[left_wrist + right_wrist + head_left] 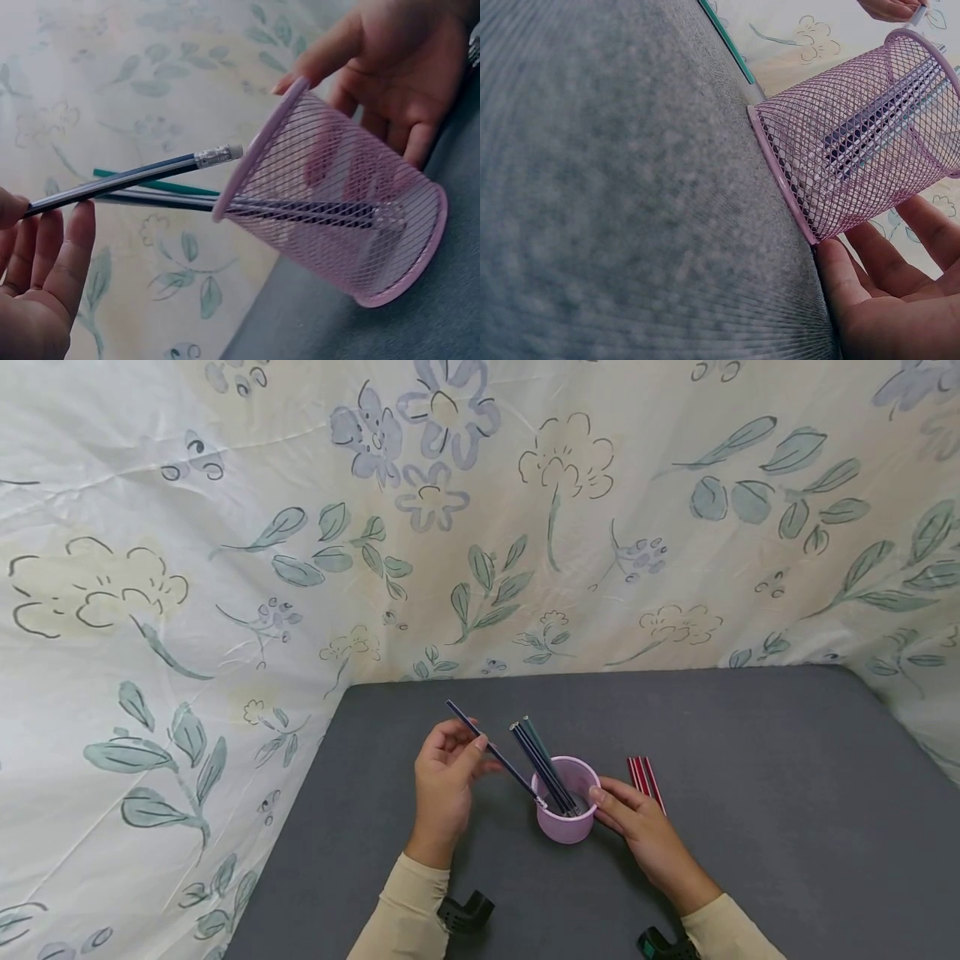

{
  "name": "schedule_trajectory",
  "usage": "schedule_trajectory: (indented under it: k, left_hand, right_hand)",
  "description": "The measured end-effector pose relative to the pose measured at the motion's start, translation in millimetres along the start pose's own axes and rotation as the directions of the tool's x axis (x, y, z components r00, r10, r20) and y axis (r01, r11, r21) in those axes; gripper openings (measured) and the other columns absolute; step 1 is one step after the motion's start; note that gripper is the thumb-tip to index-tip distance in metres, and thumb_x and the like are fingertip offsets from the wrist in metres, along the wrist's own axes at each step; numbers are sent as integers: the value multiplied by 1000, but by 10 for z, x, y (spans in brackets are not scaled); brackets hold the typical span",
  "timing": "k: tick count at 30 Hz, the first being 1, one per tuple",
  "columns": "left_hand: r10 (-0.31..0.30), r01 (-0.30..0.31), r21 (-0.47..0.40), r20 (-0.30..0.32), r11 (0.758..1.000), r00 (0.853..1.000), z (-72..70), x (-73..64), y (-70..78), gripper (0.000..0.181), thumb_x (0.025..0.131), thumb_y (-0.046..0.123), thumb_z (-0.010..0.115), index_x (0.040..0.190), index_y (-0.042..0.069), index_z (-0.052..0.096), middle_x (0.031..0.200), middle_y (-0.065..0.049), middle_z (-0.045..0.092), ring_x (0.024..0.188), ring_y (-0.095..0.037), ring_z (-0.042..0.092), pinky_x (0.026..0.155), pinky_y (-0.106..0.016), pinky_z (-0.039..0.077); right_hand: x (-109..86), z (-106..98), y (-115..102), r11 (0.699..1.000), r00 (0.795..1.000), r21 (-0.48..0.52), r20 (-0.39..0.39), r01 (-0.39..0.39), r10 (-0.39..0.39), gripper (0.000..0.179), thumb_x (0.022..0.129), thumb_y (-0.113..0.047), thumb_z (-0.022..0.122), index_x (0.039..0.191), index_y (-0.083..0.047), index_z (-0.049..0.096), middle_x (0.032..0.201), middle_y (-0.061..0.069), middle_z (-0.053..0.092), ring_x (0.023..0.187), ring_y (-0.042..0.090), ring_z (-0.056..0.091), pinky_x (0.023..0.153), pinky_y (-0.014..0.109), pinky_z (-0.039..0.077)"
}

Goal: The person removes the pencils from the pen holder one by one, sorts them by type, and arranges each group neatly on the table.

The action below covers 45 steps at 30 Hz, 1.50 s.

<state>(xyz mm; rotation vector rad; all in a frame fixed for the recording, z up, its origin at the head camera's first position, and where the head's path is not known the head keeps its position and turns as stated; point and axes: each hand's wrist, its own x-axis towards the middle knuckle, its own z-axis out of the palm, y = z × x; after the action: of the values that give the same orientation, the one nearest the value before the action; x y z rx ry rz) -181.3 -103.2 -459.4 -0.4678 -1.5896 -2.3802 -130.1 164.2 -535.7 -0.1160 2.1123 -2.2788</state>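
A grey tabletop [787,827] lies beneath the pink mesh pencil cup [566,832], floral cloth [465,602] behind it; left hand [446,772] pinches a striped pencil [506,764] at the cup's rim, right hand [649,833] grips its side.

In the head view, your left forearm [407,906] points toward 1 o'clock; the left grip [446,772] pinches between thumb and fingers. Your right forearm [729,931] points between 10 and 11 o'clock; the right grip [647,828] holds, digits lightly curved.
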Motion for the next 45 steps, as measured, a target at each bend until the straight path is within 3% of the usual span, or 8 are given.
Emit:
schedule_trajectory:
  k: [5, 11, 17, 25, 31, 37, 45]
  left_hand:
    - [7, -7, -4, -43, 1000, 999, -53, 37, 43, 23, 101, -10, 70, 123, -5, 66, 109, -21, 61, 86, -22, 67, 70, -39, 65]
    - [-5, 4, -20, -49, 1000, 999, -106, 50, 68, 26, 101, -11, 70, 126, -7, 64, 105, -16, 63, 83, -20, 68, 67, -37, 64]
    - [-42, 43, 10, -65, 999, 997, -158, 36, 78, 26, 100, -6, 75, 123, -9, 62, 107, -23, 62, 82, -21, 69, 66, -36, 64]
    - [-116, 124, 87, -88, 988, 989, -233, 42, 76, 22, 99, -8, 73, 119, -9, 64, 105, -19, 63, 82, -20, 67, 62, -34, 63]
    - [-192, 205, 147, -100, 968, 976, -318, 40, 74, 22, 99, -7, 73, 119, -10, 64, 105, -18, 63, 82, -19, 65, 60, -31, 61]
    - [-245, 263, 209, -109, 942, 964, -400, 38, 72, 24, 99, -6, 73, 121, -10, 65, 104, -16, 64, 80, -19, 66, 59, -30, 60]
    - [-303, 331, 336, -133, 882, 944, -555, 40, 53, 26, 99, -3, 74, 123, -11, 68, 103, -14, 66, 86, -24, 67, 58, -29, 59]
  right_hand:
    - [-8, 3, -3, 1000, 1000, -1, -1, -4, 4, 46, 115, -15, 58, 147, 16, 54, 148, 34, 57, 126, 12, 64, 101, 29, 54]
    - [-16, 20, -29, 1000, 1000, -4, -7, -7, 7, 46, 115, -15, 58, 148, 17, 54, 149, 33, 56, 127, 12, 63, 101, 29, 53]
    - [-22, 33, -41, 1000, 1000, -10, -7, -13, 13, 47, 115, -15, 58, 148, 17, 53, 149, 33, 57, 128, 14, 63, 101, 28, 53]
    - [-24, 31, -33, 1000, 1000, -22, -6, -22, 22, 48, 115, -18, 59, 149, 15, 54, 150, 32, 56, 130, 17, 62, 101, 28, 53]
    - [-27, 23, -26, 1000, 1000, -19, -3, -7, 6, 46, 115, -16, 57, 149, 15, 54, 150, 32, 57, 131, 19, 62, 101, 28, 53]
    - [-32, 19, -37, 1000, 1000, -11, 0, -13, 13, 47, 115, -16, 57, 149, 16, 53, 150, 32, 56, 128, 12, 63, 101, 28, 53]
    - [-24, 10, -48, 1000, 1000, -19, -1, -23, 23, 48, 115, -17, 58, 149, 16, 54, 150, 33, 56, 128, 12, 63, 101, 28, 53]
